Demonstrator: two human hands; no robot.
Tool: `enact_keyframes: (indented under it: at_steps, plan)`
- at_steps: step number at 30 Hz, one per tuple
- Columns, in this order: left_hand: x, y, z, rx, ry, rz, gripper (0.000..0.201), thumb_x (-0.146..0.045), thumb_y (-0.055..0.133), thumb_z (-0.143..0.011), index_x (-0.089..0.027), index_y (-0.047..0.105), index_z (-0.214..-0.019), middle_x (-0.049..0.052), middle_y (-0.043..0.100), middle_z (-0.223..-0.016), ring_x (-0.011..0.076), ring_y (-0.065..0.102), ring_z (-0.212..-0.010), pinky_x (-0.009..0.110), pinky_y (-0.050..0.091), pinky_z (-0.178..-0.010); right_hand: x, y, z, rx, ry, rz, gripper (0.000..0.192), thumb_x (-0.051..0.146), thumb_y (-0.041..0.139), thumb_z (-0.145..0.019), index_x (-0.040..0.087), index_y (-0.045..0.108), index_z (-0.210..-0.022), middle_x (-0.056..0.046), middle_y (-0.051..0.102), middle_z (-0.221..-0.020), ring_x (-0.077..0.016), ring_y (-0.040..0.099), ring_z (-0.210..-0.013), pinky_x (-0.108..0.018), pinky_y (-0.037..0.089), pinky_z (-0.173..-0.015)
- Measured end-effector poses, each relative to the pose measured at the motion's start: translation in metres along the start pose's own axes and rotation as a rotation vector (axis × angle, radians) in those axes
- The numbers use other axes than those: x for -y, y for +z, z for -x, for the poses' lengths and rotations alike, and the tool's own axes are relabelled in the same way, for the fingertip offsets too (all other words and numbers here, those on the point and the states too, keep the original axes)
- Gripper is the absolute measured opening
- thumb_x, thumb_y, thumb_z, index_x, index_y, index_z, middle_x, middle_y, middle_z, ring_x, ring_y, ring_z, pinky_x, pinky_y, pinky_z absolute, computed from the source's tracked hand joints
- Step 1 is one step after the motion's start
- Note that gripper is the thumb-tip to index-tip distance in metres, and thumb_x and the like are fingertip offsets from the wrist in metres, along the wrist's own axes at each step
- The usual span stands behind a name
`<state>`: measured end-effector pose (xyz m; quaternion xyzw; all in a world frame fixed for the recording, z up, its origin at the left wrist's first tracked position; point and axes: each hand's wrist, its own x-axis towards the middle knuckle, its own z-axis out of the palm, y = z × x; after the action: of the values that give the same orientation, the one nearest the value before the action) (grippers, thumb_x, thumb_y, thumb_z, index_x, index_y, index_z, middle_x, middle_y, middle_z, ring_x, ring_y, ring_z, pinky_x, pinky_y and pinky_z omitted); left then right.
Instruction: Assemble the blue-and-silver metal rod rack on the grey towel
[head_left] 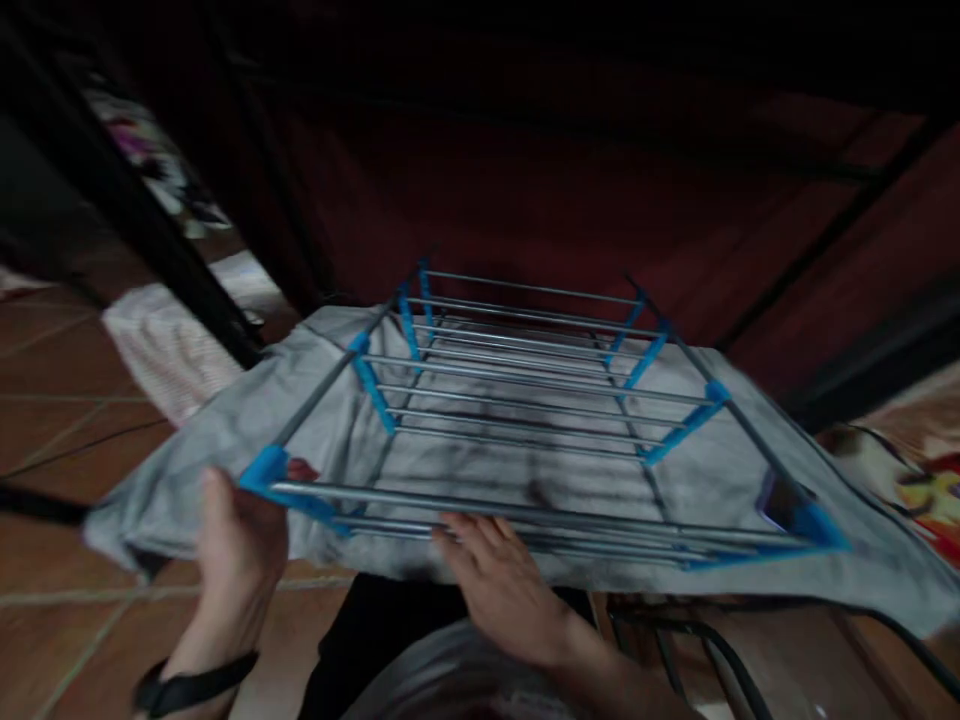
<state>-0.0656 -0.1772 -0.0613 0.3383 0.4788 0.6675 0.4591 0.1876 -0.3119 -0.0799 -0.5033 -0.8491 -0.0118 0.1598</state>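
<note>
A shoe rack (525, 380) of thin metal rods with blue plastic joints lies on a grey cloth (225, 440). My left hand (244, 530) grips its near left blue corner, with the thumb on the near side and a fingertip showing beyond it. My right hand (499, 575) is at the near edge, its fingers stretched out and touching the front rods near the middle. Whether those fingertips curl under a rod, I cannot tell. Through the near right corner of the rack, a dark phone-like object (780, 500) shows on the cloth.
Behind the rack stands a dark red panel (525, 200) with dark frame bars. A pale textured cloth (176, 340) hangs at the left above the tiled floor (45, 430). Patterned fabric (934, 490) is at the right, and a black metal tube frame (705, 630) stands below.
</note>
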Motion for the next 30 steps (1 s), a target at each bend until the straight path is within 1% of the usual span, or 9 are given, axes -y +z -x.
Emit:
enact_keyframes:
  at_steps: [2, 5, 8, 11, 17, 20, 22, 26, 30]
  plan:
    - [0.006, -0.01, 0.0, 0.03, -0.014, -0.019, 0.061, -0.065, 0.036, -0.1, -0.019, 0.065, -0.072, 0.004, 0.065, -0.066, 0.0204, 0.059, -0.071, 0.033, 0.053, -0.074, -0.001, 0.009, -0.004, 0.052, 0.132, 0.015, 0.047, 0.015, 0.048, -0.103, 0.02, 0.048, -0.15, -0.012, 0.06, -0.149, -0.021, 0.058, -0.133, -0.04, 0.05, -0.109]
    - [0.019, -0.011, -0.001, 0.156, -0.082, -0.097, 0.065, -0.073, 0.043, -0.092, -0.017, 0.068, -0.071, 0.008, 0.068, -0.07, 0.0214, 0.061, -0.067, 0.031, 0.051, -0.063, -0.002, 0.016, -0.016, 0.125, 0.214, 0.03, 0.039, 0.023, 0.045, -0.106, 0.019, 0.056, -0.143, -0.013, 0.065, -0.142, -0.0259, 0.065, -0.125, -0.042, 0.054, -0.104]
    - [0.031, -0.01, -0.001, 0.166, -0.106, -0.12, 0.061, -0.071, 0.05, -0.086, -0.015, 0.069, -0.07, 0.01, 0.068, -0.07, 0.0208, 0.06, -0.065, 0.029, 0.05, -0.058, -0.003, 0.018, -0.029, 0.185, 0.201, 0.042, 0.036, 0.024, 0.043, -0.106, 0.02, 0.061, -0.137, -0.013, 0.071, -0.132, -0.0255, 0.072, -0.113, -0.04, 0.056, -0.099]
    - [0.042, -0.013, -0.001, 0.148, -0.093, -0.117, 0.056, -0.065, 0.051, -0.087, -0.015, 0.07, -0.07, 0.009, 0.068, -0.07, 0.0193, 0.06, -0.064, 0.027, 0.049, -0.058, -0.006, 0.022, -0.04, 0.206, 0.175, 0.062, 0.035, 0.022, 0.04, -0.106, 0.02, 0.066, -0.13, -0.013, 0.075, -0.12, -0.0256, 0.074, -0.105, -0.038, 0.059, -0.092]
    - [0.057, -0.019, -0.003, 0.16, -0.079, -0.116, 0.064, -0.066, 0.039, -0.093, -0.015, 0.071, -0.074, 0.01, 0.069, -0.074, 0.0196, 0.062, -0.068, 0.027, 0.05, -0.062, -0.004, 0.023, -0.054, 0.093, 0.142, 0.051, 0.028, 0.029, 0.045, -0.106, 0.018, 0.069, -0.115, -0.014, 0.071, -0.125, -0.0262, 0.069, -0.113, -0.037, 0.055, -0.096]
    - [0.057, -0.017, -0.001, 0.141, -0.087, -0.104, 0.065, -0.069, 0.039, -0.093, -0.015, 0.071, -0.075, 0.009, 0.068, -0.072, 0.0177, 0.06, -0.062, 0.026, 0.048, -0.057, -0.003, 0.015, -0.06, 0.087, 0.12, 0.047, 0.027, 0.029, 0.044, -0.107, 0.02, 0.07, -0.103, -0.01, 0.074, -0.106, -0.0234, 0.071, -0.098, -0.033, 0.056, -0.084]
    - [0.056, -0.014, 0.001, 0.108, -0.115, -0.1, 0.068, -0.073, 0.039, -0.092, -0.015, 0.069, -0.072, 0.008, 0.065, -0.064, 0.0161, 0.054, -0.053, 0.026, 0.043, -0.05, -0.002, 0.012, -0.062, 0.084, 0.083, 0.061, 0.027, 0.025, 0.044, -0.106, 0.02, 0.069, -0.099, -0.008, 0.073, -0.097, -0.022, 0.071, -0.09, -0.031, 0.054, -0.077]
    - [0.054, -0.008, 0.005, 0.032, -0.133, -0.076, 0.073, -0.08, 0.036, -0.089, -0.019, 0.062, -0.06, 0.004, 0.051, -0.044, 0.0148, 0.044, -0.04, 0.026, 0.033, -0.041, -0.003, 0.009, -0.061, 0.077, 0.015, 0.113, 0.023, 0.017, 0.045, -0.104, 0.02, 0.068, -0.102, -0.008, 0.073, -0.102, -0.0224, 0.071, -0.09, -0.031, 0.052, -0.075]
    - [0.056, -0.002, 0.006, -0.032, -0.048, -0.057, 0.067, -0.077, 0.04, -0.091, -0.021, 0.057, -0.056, 0.002, 0.046, -0.04, 0.0138, 0.04, -0.038, 0.027, 0.03, -0.04, -0.002, 0.005, -0.063, 0.116, -0.006, 0.117, 0.024, 0.017, 0.044, -0.104, 0.02, 0.068, -0.1, -0.008, 0.073, -0.099, -0.0216, 0.072, -0.086, -0.03, 0.051, -0.071]
